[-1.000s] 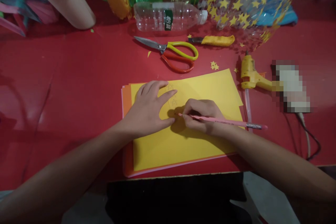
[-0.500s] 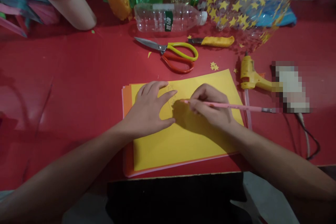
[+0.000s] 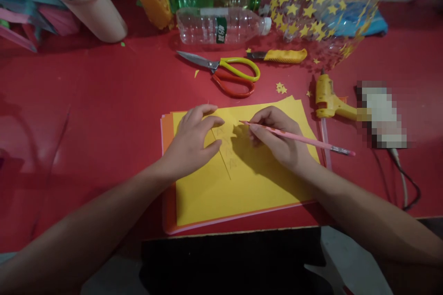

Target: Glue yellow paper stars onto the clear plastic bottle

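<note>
A smaller piece of yellow paper (image 3: 252,166) lies over a yellow sheet (image 3: 197,203); its left edge slants below my left hand. Small pencilled star outlines (image 3: 231,163) run in a column near that edge. My left hand (image 3: 194,140) rests on the paper, fingers apart and holding nothing. In my right hand (image 3: 277,136) is a pink pencil (image 3: 304,138), pinched near its point. The tip points left, just above the paper, though I cannot tell whether it touches. Orange paper (image 3: 168,170) shows under the yellow sheet.
Behind the paper lie scissors (image 3: 235,67), a yellow-handled cutter (image 3: 285,56) and small yellow stars (image 3: 281,88). A glue gun (image 3: 327,99) is at the right, beside a blurred-out device (image 3: 384,115). Farther back are a clear bottle (image 3: 238,27) and a white tumbler (image 3: 107,23).
The top yellow piece has shifted towards me, uncovering more of its left edge and the drawn stars. The pencil has tilted, its tip up slightly. My left fingers have drawn a little left.
</note>
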Demonstrator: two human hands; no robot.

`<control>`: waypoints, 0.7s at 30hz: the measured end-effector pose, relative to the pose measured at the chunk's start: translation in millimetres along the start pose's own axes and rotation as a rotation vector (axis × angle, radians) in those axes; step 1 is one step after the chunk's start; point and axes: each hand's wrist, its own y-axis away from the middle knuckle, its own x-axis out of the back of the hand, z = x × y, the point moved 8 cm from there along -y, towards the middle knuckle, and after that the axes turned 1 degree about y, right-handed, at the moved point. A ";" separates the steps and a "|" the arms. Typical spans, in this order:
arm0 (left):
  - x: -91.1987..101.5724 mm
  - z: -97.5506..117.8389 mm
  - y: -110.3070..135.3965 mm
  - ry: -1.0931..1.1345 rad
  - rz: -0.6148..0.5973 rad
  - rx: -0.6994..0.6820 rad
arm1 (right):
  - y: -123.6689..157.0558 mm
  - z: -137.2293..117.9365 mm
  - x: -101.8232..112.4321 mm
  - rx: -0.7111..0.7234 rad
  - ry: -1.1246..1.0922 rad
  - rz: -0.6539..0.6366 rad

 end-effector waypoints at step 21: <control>-2.2 2.6 0.4 -0.012 -0.054 -0.064 | -9.1 -12.3 -6.9 0.067 0.058 -0.155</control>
